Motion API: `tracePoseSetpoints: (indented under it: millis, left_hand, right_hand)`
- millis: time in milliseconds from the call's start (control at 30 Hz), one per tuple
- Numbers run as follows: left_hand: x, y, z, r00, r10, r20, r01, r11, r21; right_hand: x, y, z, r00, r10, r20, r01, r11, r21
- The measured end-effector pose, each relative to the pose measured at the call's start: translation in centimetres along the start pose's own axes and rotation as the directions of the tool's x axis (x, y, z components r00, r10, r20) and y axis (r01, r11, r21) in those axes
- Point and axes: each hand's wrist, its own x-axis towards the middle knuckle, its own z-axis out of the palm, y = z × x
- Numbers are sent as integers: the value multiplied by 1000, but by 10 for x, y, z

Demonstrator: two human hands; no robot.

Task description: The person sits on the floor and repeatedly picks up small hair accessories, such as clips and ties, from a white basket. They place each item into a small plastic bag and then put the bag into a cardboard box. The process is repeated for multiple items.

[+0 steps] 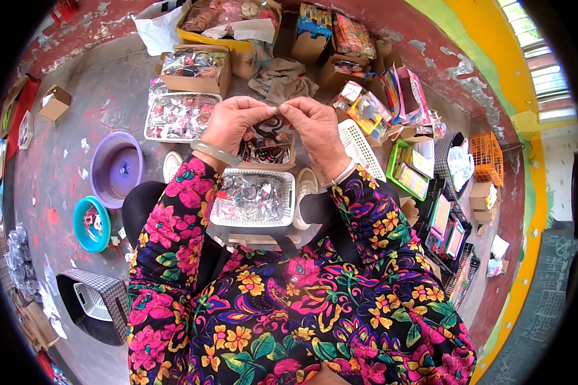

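Note:
My left hand [232,123] and my right hand [319,133] meet in front of me, thumbs and forefingers pinched close together. Whatever sits between the fingertips is too small to make out. Beneath them is a cardboard box [288,165] of dark, stringy items [263,151], partly hidden by my hands. Nearer to me, between my legs, stands a white plastic basket [291,200] filled with small clear packets [254,194]. Another white tray [149,125] of clear packets with pink and dark contents lies beyond my left wrist.
On the left floor are a purple basin [103,170], a turquoise basin [82,224] and a checked bin [112,314]. Boxes of packaged goods [196,67] line the back. At right stand a green basket [398,157], black crates [440,224] and an orange crate [488,157].

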Motion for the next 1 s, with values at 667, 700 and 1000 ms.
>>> tracePoseSetpoints:
  millis: [667,700,1000]
  left_hand:
    - [-2,13,-48,997,54,-48,-54,999,9]
    - [-2,13,-50,997,50,-53,-49,999,21]
    - [-3,13,-42,998,28,-59,-22,995,100]
  right_hand:
    - [-15,79,-39,993,76,93,-42,946,-322]
    - [-21,88,-34,985,141,100,-91,915,-393]
    - [-65,184,-23,953,253,167,-64,707,-704]
